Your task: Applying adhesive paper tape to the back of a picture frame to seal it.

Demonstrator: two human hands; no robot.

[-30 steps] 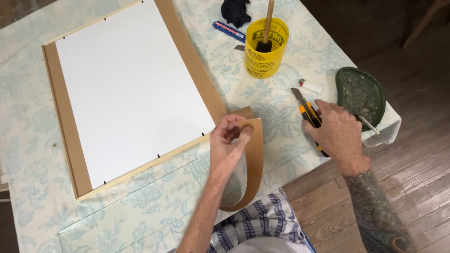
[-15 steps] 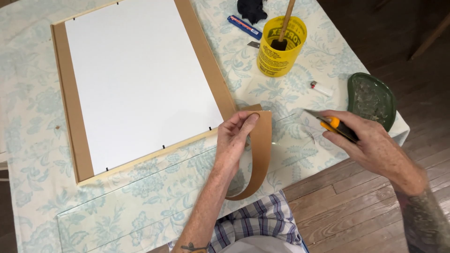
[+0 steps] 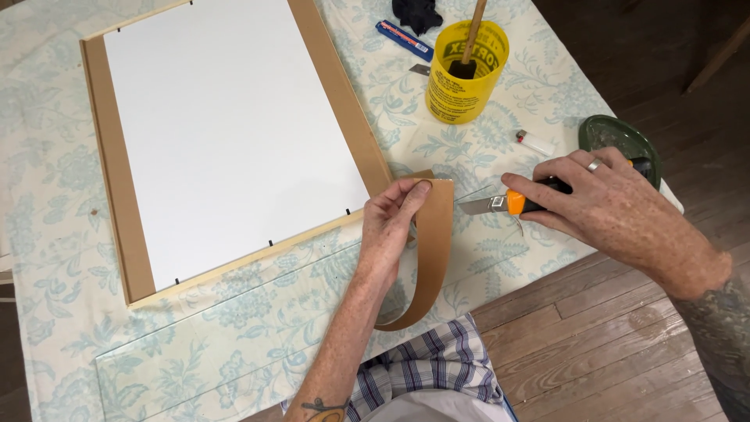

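My left hand pinches the top end of a brown paper strip that curls down off the table's near edge, right beside the lower right corner of a picture frame. The frame lies face down with a brown paper border and a white backing board set in it. My right hand grips an orange and black utility knife, blade out and pointing left toward the strip, a short gap away.
A yellow tub with a brush handle in it stands at the back. Near it lie a blue tube, a black cloth and a white lighter. A green dish sits at the right edge. A glass sheet lies along the front edge.
My right hand has lifted the knife from the table's right side and brought it leftward toward the strip. My left hand kept its hold on the strip's end.
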